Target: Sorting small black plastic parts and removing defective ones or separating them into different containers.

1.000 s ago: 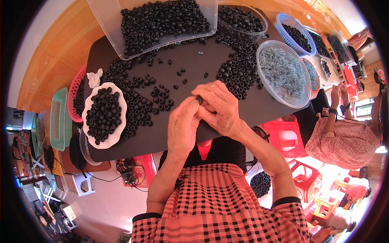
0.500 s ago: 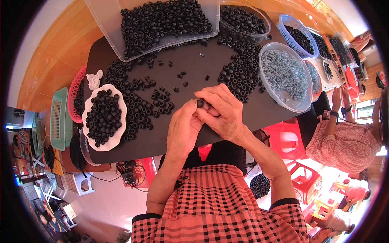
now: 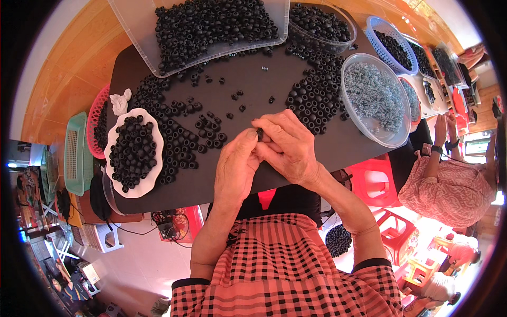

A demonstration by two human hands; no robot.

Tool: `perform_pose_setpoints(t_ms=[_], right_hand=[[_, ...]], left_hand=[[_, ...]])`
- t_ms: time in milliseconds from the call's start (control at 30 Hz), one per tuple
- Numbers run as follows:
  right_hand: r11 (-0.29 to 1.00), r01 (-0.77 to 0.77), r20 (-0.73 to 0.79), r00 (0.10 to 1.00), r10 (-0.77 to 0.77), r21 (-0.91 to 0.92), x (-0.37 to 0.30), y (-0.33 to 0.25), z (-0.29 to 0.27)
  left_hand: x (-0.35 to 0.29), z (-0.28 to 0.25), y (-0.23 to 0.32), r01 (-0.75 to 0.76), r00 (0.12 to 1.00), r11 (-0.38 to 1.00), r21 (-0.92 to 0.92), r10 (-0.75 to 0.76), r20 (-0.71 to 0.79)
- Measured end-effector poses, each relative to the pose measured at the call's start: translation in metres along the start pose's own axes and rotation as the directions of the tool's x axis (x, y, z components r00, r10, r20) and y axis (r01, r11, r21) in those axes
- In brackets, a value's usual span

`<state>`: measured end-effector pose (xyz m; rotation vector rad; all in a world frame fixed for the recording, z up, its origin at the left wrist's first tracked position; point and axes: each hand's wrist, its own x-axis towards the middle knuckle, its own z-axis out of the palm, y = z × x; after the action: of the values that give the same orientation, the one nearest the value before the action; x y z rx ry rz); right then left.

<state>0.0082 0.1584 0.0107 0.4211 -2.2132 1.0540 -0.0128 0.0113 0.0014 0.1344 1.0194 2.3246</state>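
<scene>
Over the front part of the dark table, my left hand (image 3: pixel 237 168) and my right hand (image 3: pixel 288 147) meet with fingers closed. Between the left thumb and the right fingertips sits a small black cord lock (image 3: pixel 259 134), partly covered. Both hands pinch it. Beyond them lie loose black cord lock pieces (image 3: pixel 210 130), round with open holes, and a single small metal spring (image 3: pixel 264 68). A denser group of pieces (image 3: pixel 311 98) lies to the right of my hands. At the right table edge stands a clear round bowl (image 3: pixel 346 100) of small springs (image 3: pixel 375 95).
A white scalloped plate (image 3: pixel 150 186) heaped with black pieces stands left, by crumpled tissue (image 3: pixel 120 101) and a pink basket (image 3: pixel 98 153). A large clear bin (image 3: pixel 138 39) and a clear tub (image 3: pixel 349 26) sit at the back. A blue basket (image 3: pixel 376 25) and another person (image 3: pixel 443 182) are to the right.
My hands have stayed together in nearly the same place, with only a slight shift of the fingers. Less of the black piece shows between them now.
</scene>
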Motion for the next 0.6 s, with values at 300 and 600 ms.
perform_pose_setpoints(t_ms=[300,600], right_hand=[[0.989,-0.055,0.055,0.997,0.048,0.135,0.003,0.000,-0.004],[0.943,-0.205,0.042,0.979,0.201,0.261,0.003,-0.007,-0.006]], left_hand=[[-0.001,0.007,0.007,-0.054,0.999,0.997,0.048,0.053,0.009],[-0.001,0.007,-0.002,-0.126,0.991,0.987,0.095,0.129,-0.024]])
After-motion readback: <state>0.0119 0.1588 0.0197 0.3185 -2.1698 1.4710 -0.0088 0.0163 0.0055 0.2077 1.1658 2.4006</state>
